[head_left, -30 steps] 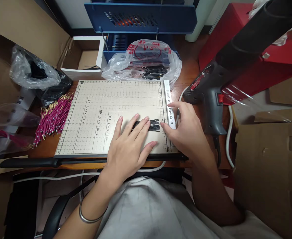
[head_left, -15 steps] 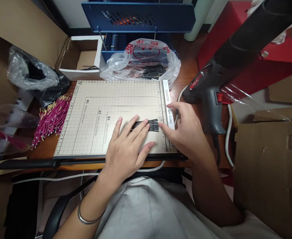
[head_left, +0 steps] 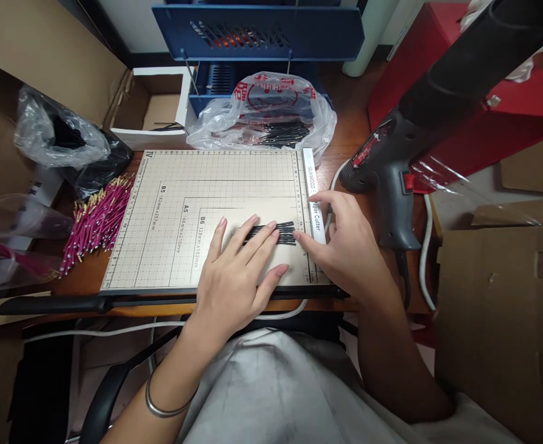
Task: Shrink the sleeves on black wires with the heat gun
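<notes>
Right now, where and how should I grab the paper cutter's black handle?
Probably wrap the middle of the black handle, coming from the near left side: it is long and slim, lies along the near edge of the paper cutter and juts past its left corner.

A brown wooden surface (head_left: 343,137) runs beneath and beyond the fingers (head_left: 241,235), a soft sheen beyond them to the right. Farther back rises a pale wall (head_left: 137,31); nearer, left of them, a black chair arm (head_left: 101,398) curves above pinkish floor (head_left: 91,359).
</notes>
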Tool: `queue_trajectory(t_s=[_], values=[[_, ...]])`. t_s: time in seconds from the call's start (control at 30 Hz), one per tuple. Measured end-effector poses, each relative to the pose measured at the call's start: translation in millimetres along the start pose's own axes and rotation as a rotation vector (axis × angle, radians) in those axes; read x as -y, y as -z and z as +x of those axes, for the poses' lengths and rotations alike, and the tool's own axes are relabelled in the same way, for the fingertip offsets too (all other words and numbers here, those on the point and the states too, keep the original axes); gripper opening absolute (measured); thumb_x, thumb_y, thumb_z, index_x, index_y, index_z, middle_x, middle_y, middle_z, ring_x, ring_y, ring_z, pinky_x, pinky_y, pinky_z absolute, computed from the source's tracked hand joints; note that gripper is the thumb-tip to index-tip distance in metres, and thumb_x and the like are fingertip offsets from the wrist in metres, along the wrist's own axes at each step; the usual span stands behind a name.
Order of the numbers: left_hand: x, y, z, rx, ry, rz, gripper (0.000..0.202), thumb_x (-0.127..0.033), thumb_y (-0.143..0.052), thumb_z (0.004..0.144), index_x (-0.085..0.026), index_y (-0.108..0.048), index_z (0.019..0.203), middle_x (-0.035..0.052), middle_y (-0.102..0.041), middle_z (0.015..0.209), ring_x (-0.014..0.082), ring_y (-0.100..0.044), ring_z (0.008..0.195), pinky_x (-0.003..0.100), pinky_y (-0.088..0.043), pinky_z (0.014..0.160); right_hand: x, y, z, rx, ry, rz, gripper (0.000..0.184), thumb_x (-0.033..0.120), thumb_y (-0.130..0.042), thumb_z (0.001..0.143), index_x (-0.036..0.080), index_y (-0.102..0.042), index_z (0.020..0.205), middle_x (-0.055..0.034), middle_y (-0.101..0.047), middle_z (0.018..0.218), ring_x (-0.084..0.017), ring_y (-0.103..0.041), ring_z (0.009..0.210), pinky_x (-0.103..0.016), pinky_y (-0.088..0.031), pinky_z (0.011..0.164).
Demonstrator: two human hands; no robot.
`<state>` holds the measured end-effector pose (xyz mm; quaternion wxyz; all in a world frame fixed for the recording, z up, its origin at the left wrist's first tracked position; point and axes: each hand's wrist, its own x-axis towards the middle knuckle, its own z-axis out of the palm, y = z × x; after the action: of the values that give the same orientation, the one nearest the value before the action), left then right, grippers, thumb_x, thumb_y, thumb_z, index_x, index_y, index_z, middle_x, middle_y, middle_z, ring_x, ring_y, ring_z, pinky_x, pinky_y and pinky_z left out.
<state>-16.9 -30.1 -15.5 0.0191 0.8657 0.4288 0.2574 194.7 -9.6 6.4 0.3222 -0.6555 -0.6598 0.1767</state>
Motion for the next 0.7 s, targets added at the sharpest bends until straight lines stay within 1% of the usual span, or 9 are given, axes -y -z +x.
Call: queue_trajectory(t_s=[0.1,0.23,0.4,0.5,0.57,0.6,0.63,0.67,0.7], values=[[1.0,0.5,-0.8,-0.009,-0.014,-0.021,0.039,-0.035,-0.053,0.114,-0.016,-0.067,0.146,0.0075,-0.072,0.151,0.0344,-0.062,0.148,0.064,-0.028,0.135,-1.2,0.2,0.0,0.003,0.001,-0.002,0.048,0.025,-0.077,0.083,0.023,-0.065,0.13,-0.0112,-0.068,0.134,-0.03,-0.069,0.113,-0.045,-0.057,0.093],[2.2,0.3,-1.6,-0.019,-0.028,-0.031,0.036,-0.034,-0.055,0.113,-0.015,-0.069,0.141,0.0078,-0.074,0.147,0.0345,-0.063,0.147,0.065,-0.025,0.136,-1.7,0.6,0.5,-0.003,-0.006,-0.004,0.047,0.025,-0.077,0.083,0.023,-0.066,0.128,-0.0113,-0.069,0.134,-0.03,-0.069,0.114,-0.045,-0.058,0.095],[1.7,-1.1,-1.8,-0.008,-0.025,-0.033,0.038,-0.034,-0.055,0.113,-0.015,-0.067,0.144,0.0079,-0.073,0.15,0.0346,-0.061,0.149,0.064,-0.025,0.136,-1.9,1.3,1.9,-0.012,0.014,0.007,0.048,0.023,-0.078,0.082,0.022,-0.066,0.128,-0.0118,-0.069,0.134,-0.03,-0.068,0.118,-0.046,-0.058,0.099],[-0.1,1.6,0.7,-0.013,-0.001,-0.028,0.038,-0.034,-0.054,0.114,-0.017,-0.065,0.145,0.0071,-0.072,0.151,0.0339,-0.061,0.149,0.063,-0.018,0.138,-1.0,3.2,1.7,-0.005,-0.009,0.035,0.045,0.024,-0.078,0.083,0.022,-0.067,0.126,-0.0116,-0.069,0.133,-0.03,-0.068,0.116,-0.046,-0.058,0.1],[0.3,6.4,5.8,-0.011,0.032,-0.002,0.035,-0.032,-0.055,0.113,-0.018,-0.067,0.143,0.0068,-0.075,0.147,0.033,-0.064,0.144,0.064,-0.011,0.139,0.2,5.3,0.9,0.004,-0.031,0.071,0.043,0.026,-0.077,0.084,0.023,-0.067,0.126,-0.011,-0.068,0.133,-0.029,-0.069,0.115,-0.047,-0.058,0.1],[1.6,9.8,9.6,0.002,0.047,0.015,0.034,-0.031,-0.057,0.112,-0.018,-0.067,0.141,0.0072,-0.076,0.144,0.0326,-0.067,0.139,0.065,-0.01,0.139,0.9,6.5,0.3,0.008,-0.039,0.089,0.042,0.027,-0.077,0.086,0.023,-0.066,0.126,-0.0108,-0.068,0.134,-0.028,-0.069,0.114,-0.046,-0.058,0.1],[3.8,13.7,14.1,0.026,0.057,0.032,0.034,-0.032,-0.059,0.11,-0.018,-0.068,0.14,0.0083,-0.077,0.141,0.0326,-0.069,0.134,0.066,-0.012,0.138,1.5,7.7,-0.2,0.009,-0.045,0.101,0.041,0.028,-0.076,0.086,0.023,-0.066,0.126,-0.0105,-0.068,0.134,-0.028,-0.069,0.113,-0.046,-0.058,0.099],[6.8,18.0,19.3,0.065,0.062,0.042,0.035,-0.033,-0.062,0.108,-0.017,-0.068,0.139,0.0098,-0.077,0.139,0.0328,-0.071,0.129,0.066,-0.019,0.136,2.0,9.1,-0.7,0.009,-0.052,0.109,0.041,0.029,-0.076,0.087,0.024,-0.066,0.126,-0.0103,-0.068,0.134,-0.028,-0.069,0.113,-0.046,-0.058,0.099],[10.5,22.5,25.0,0.117,0.061,0.042,0.037,-0.035,-0.064,0.106,-0.016,-0.068,0.138,0.0114,-0.077,0.138,0.0334,-0.071,0.126,0.066,-0.029,0.132,2.3,10.4,-1.0,0.008,-0.06,0.112,0.041,0.031,-0.077,0.087,0.024,-0.066,0.126,-0.01,-0.068,0.134,-0.028,-0.069,0.112,-0.047,-0.058,0.099]])
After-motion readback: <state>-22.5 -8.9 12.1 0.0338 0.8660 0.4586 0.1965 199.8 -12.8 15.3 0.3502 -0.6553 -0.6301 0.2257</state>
